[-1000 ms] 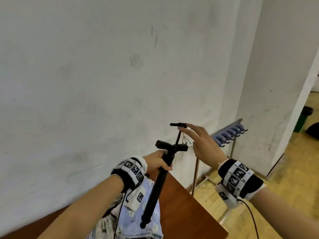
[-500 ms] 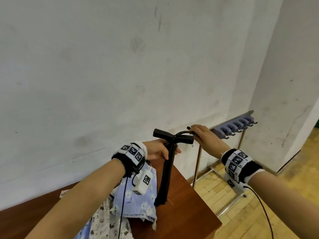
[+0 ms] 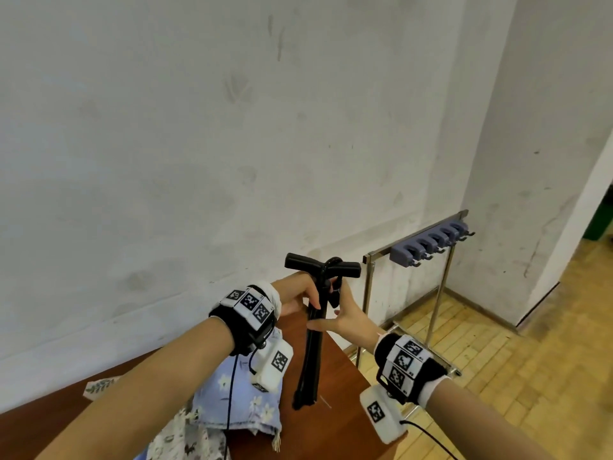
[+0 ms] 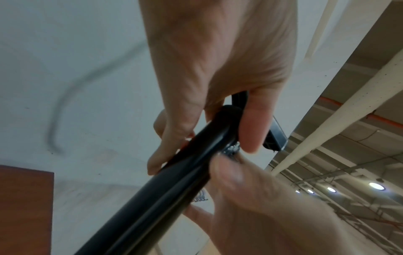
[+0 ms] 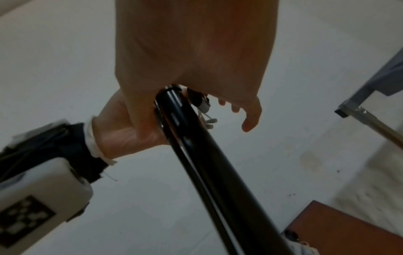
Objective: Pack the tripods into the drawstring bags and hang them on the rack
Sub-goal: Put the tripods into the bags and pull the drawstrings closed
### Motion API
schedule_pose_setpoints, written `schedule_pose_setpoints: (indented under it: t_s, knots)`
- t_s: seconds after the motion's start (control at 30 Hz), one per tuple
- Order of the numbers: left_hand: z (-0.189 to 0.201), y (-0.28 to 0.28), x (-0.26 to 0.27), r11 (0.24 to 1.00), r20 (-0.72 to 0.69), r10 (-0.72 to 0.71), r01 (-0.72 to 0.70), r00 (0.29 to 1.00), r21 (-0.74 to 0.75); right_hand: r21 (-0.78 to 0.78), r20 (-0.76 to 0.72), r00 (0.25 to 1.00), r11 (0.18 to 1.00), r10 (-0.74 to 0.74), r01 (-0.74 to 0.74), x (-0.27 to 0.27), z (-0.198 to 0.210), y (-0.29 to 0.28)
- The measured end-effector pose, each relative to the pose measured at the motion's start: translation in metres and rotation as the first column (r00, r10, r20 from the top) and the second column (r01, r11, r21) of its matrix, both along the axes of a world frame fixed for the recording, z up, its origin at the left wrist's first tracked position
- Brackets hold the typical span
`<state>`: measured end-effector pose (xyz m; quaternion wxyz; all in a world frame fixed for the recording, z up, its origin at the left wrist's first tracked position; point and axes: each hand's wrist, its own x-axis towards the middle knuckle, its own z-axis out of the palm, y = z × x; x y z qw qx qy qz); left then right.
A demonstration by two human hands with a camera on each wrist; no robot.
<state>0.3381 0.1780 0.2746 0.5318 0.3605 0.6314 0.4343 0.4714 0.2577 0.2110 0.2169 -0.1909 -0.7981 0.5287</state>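
Observation:
A folded black tripod [image 3: 311, 343] stands nearly upright, its foot just above the brown table [image 3: 341, 423] near the right corner; its T-shaped top sticks out above both hands. My left hand [image 3: 303, 295] grips the shaft just under the top, fingers wrapped round it [image 4: 174, 198]. My right hand [image 3: 341, 310] meets it from the right: the thumb lies across the shaft and the fingers curl round a small black part below the top. Floral drawstring bags [image 3: 238, 403] lie on the table under my left forearm.
A metal rack [image 3: 428, 247] with a row of purple hooks stands right of the table against the white wall, with no bags on it. Wooden floor stretches to the right. The table's right edge is close to the tripod's foot.
The thin piece that stuck up above the tripod's top has folded down. My right hand dropped from it to the shaft below the top. The tripod now stands more upright.

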Motion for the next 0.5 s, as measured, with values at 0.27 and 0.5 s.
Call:
schedule_pose_setpoints:
  t_s: [0.27,0.5]
  knots:
    - [-0.010,0.007,-0.008,0.997,0.166,0.075,-0.075,0.983,-0.011,-0.122,-0.178,0.975,0.986,-0.137,0.116,-0.017,-0.003,-0.011]
    - [-0.012,-0.012,-0.041,0.999,-0.088,-0.026,0.023,0.996,-0.030,-0.125,-0.189,0.937,0.954,-0.292,0.272,-0.051,-0.018,-0.030]
